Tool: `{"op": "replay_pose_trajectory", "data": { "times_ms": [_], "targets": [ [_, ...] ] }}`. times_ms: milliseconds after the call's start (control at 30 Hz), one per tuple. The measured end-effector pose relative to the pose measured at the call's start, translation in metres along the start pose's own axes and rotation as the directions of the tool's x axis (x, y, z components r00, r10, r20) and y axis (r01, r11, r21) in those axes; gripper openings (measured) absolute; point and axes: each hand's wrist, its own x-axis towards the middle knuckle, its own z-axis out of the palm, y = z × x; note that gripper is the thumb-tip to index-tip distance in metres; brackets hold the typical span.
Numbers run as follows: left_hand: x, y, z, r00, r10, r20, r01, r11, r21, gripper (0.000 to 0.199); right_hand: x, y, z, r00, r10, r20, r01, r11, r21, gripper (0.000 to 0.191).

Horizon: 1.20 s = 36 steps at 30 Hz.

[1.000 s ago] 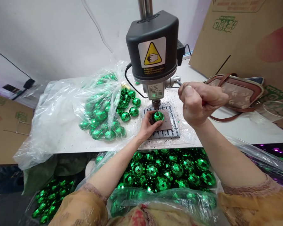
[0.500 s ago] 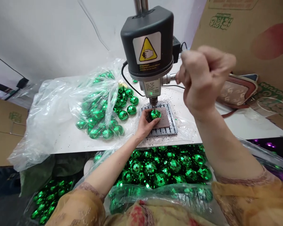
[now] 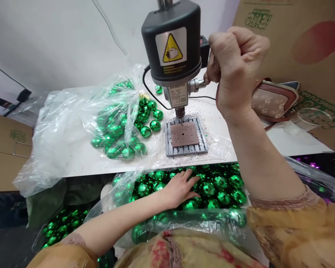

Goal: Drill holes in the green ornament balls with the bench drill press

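Left hand (image 3: pixel 181 188) spread over green balls (image 3: pixel 209 188)

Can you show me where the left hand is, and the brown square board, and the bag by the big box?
Left hand (image 3: pixel 179 189): head view, back of the hand.
Brown board (image 3: pixel 188 136): head view, its top.
Bag (image 3: pixel 270 101): head view, its patterned side.

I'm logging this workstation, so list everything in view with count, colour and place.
Drill: one, black and grey, centre
Plate: one, grey, under drill
Pad: one, brown, on plate
Balls: many, green, on and below table
Bags: several, clear, around balls
Table: one, white, middle
Boxes: two, brown, left and right
Handbag: one, beige-brown, right
Cloth: count unclear, dark green, lower left
Sleeves: two, mustard, bottom
Left hand: one, bare, on balls
Right hand: one, bare, beside drill
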Motion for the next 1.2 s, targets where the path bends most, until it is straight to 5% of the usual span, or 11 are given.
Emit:
{"op": "replay_pose_trajectory", "data": {
  "times_ms": [133, 267, 367, 467, 600, 667, 767, 833, 900, 1200],
  "targets": [
    [0.016, -0.035, -0.029, 0.964, -0.01, -0.267, 0.038, 0.994, 0.1, 0.019, -0.002, 0.0, -0.003, 1.0, -0.018, 0.019, 0.018, 1.0, -0.016, 0.047],
    [0.05, -0.103, -0.079, 0.797, -0.363, -0.484, 0.479, 0.867, 0.138, 0.027, -0.005, 0.0, -0.003, 1.0, -0.02, -0.013, 0.02, 1.0, -0.014, 0.043],
    [0.07, -0.149, -0.1, 0.72, -0.56, -0.41, 0.661, 0.734, 0.157, 0.039, -0.006, 0.0, -0.003, 0.999, -0.021, -0.025, 0.02, 1.0, -0.014, 0.046],
    [0.076, -0.17, -0.102, 0.749, -0.582, -0.317, 0.636, 0.765, 0.099, 0.046, -0.007, 0.0, -0.002, 1.0, -0.022, -0.019, 0.022, 1.0, -0.015, 0.047],
    [0.069, -0.162, -0.1, 0.698, -0.543, -0.466, 0.474, 0.839, -0.268, 0.051, -0.008, 0.001, -0.002, 0.999, -0.035, -0.009, 0.035, 0.999, -0.022, 0.053],
    [0.063, -0.149, -0.1, 0.714, -0.532, -0.455, 0.331, 0.83, -0.449, 0.05, -0.008, 0.002, -0.001, 0.998, -0.055, -0.017, 0.055, 0.999, 0.002, 0.056],
    [0.058, -0.13, -0.099, 0.805, -0.501, -0.317, 0.153, 0.692, -0.705, 0.049, -0.007, 0.003, 0.0, 0.998, -0.06, -0.027, 0.06, 0.998, 0.029, 0.057],
    [0.059, -0.123, -0.096, 0.82, -0.526, -0.226, 0.127, 0.553, -0.824, 0.047, -0.007, 0.003, 0.0, 0.999, -0.046, -0.021, 0.046, 0.999, 0.001, 0.058],
    [0.063, -0.119, -0.091, 0.813, -0.555, -0.177, 0.147, 0.489, -0.86, 0.042, -0.007, 0.003, -0.002, 0.999, -0.04, -0.001, 0.04, 0.998, -0.039, 0.058],
    [0.086, -0.129, -0.068, 0.817, -0.524, -0.241, 0.128, 0.571, -0.811, 0.051, -0.007, 0.006, -0.004, 0.998, -0.053, 0.02, 0.055, 0.996, -0.075, 0.059]
  ]
}}
